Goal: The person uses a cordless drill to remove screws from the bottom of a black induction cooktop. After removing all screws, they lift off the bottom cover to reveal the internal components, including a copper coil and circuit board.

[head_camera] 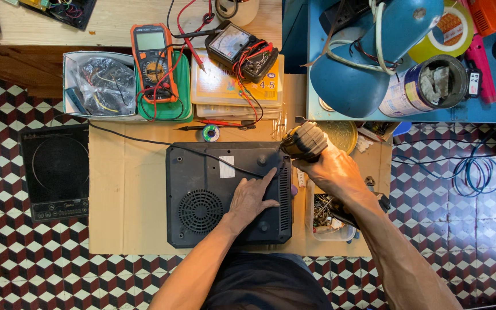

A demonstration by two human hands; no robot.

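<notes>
Black induction cooker [213, 172], upturned, white label at 12 o'clock; we count two meters, orange multimeter [154, 60] and black analog meter [237, 49]. Left grip [252, 198] spread flat on cooker; right grip [328, 169] clamped on power screwdriver [305, 140].

Bare cardboard [127, 189] left of cooker [202, 172]; screw tub [328, 221] crowds right

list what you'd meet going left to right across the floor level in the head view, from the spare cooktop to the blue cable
black induction cooktop → upturned black cooker base → left hand → right hand holding a power screwdriver → coiled blue cable
</notes>
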